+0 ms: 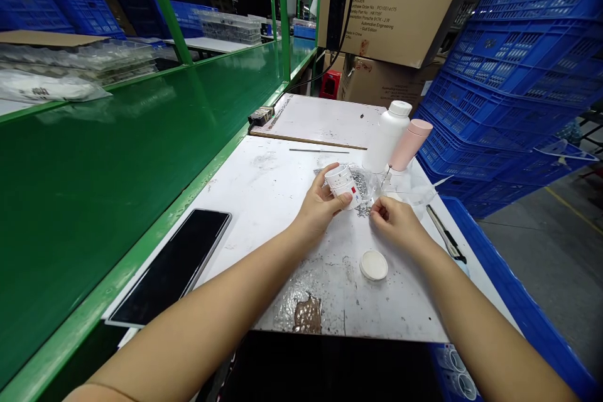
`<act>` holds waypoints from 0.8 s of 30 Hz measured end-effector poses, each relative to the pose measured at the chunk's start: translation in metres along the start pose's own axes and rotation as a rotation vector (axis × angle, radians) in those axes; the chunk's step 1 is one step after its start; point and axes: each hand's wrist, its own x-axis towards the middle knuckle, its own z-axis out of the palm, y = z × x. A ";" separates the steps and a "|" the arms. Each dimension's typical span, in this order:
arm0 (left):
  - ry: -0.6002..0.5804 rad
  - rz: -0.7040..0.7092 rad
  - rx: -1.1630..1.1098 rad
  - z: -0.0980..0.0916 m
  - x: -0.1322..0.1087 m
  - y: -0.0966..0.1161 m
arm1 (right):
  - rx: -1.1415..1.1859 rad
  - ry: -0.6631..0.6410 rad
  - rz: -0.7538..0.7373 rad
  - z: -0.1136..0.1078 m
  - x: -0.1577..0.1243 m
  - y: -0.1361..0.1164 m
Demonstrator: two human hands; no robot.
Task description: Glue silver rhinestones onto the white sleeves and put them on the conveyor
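Note:
My left hand (320,204) is wrapped round a small white plastic cup (340,183) with a red mark, tilted above the white tabletop (264,195). Just right of it, my right hand (396,220) has its fingers pinched together beside a small heap of shiny metal parts (362,210); whatever they hold is too small to make out. Behind the cup lies a clear plastic bag (365,182) with more such metal pieces in it. A round white lid (374,265) rests on the table nearer to me.
A white bottle (384,138) and a pink bottle (411,144) stand behind the bag. A utility knife (445,232) lies at right, a thin rod (319,151) further back. At left are a black tablet (172,267) and a green conveyor (117,157). Blue crates (509,69) are stacked at right.

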 end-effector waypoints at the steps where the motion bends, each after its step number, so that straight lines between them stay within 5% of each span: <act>1: 0.002 -0.002 0.003 0.000 0.000 0.000 | 0.011 -0.008 0.015 -0.002 0.000 0.000; 9: 0.000 -0.005 -0.002 0.000 0.001 0.000 | 0.001 -0.011 0.023 -0.005 0.002 0.007; 17: -0.012 -0.010 0.002 -0.001 0.001 0.000 | 0.080 -0.383 -0.047 -0.020 -0.006 0.009; 24: -0.025 -0.018 0.007 -0.001 0.001 0.000 | 0.164 -0.438 -0.079 -0.019 -0.008 0.007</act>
